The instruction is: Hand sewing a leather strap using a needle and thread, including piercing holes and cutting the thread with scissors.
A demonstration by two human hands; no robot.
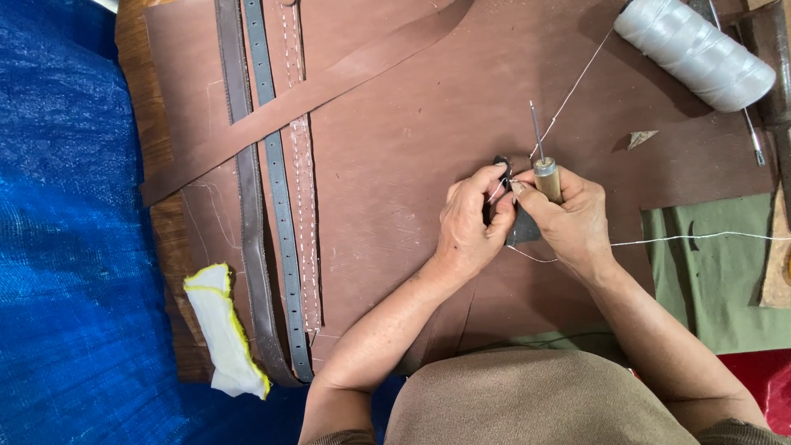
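Small dark leather piece (512,216) pinched in my left hand (468,224) above brown leather sheet (395,156) on counter, kept steady for stitching. Right hand (568,222) grips wooden-handled awl (544,169), needle upright, white thread (577,82) running to spool (696,51).

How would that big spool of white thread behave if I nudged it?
The spool of white thread lies on its side, so it would probably roll. Its thread runs to the awl in the right hand, so rolling might tug or slacken it.
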